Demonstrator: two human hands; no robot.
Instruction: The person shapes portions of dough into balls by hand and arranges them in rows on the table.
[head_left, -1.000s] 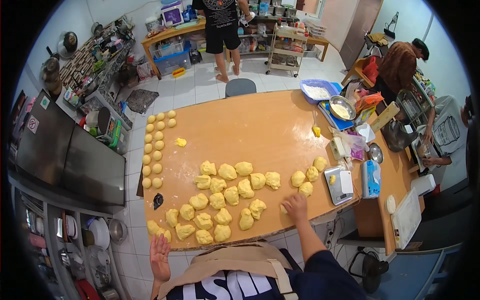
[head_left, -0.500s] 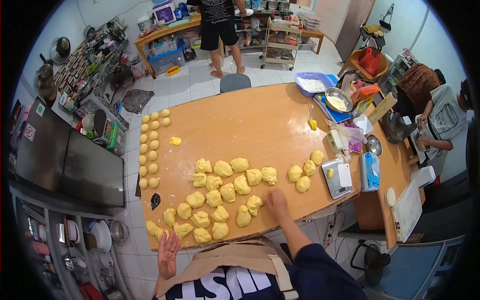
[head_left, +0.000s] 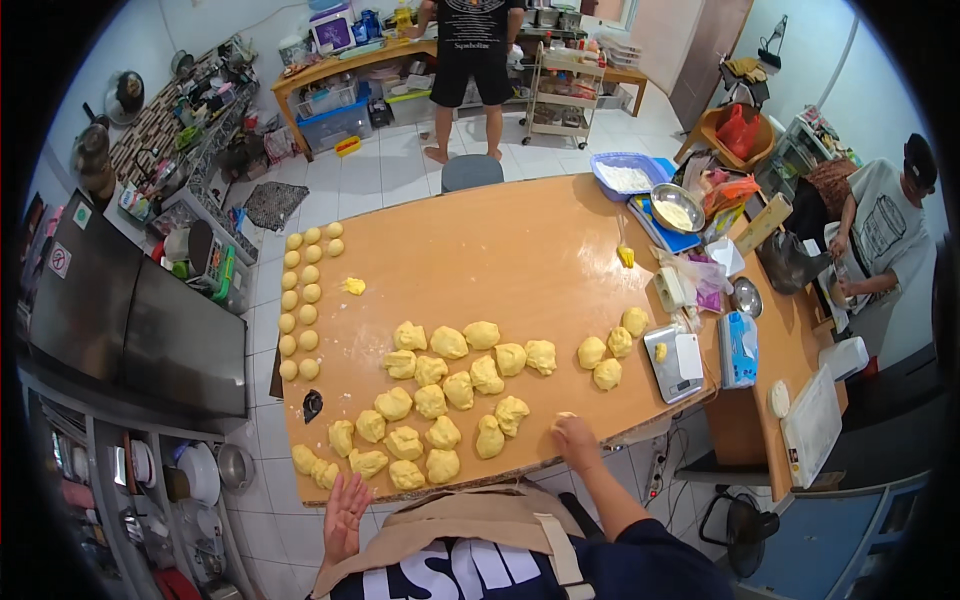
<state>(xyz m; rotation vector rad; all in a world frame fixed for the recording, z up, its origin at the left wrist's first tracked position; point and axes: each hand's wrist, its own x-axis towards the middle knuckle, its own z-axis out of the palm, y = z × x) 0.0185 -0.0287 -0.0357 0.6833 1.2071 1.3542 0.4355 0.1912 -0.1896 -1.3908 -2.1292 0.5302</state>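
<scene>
My right hand [head_left: 577, 444] rests on the wooden table near its front edge, fingers curled down. A small pale edge shows at the fingertips, but what lies under them is hidden. Just left of it are rough yellow dough lumps [head_left: 490, 436], part of a loose spread of several. My left hand [head_left: 346, 510] is held palm up with fingers spread at the table's front edge, holding nothing. The nearest dough lump [head_left: 368, 463] lies just beyond it. Smooth round dough balls [head_left: 309, 340] stand in rows along the left edge.
Right of the dough stand a kitchen scale [head_left: 675, 364], a blue tissue pack [head_left: 740, 350] and a metal bowl of flour [head_left: 677, 207]. A stool [head_left: 472, 175] is beyond the far edge. One person [head_left: 474, 60] stands at the back counter, another [head_left: 885, 230] works at the right.
My right hand has drawn slightly nearer to me and to the right, its fingers now curled. My left hand has shifted slightly. The person at the back has moved right.
</scene>
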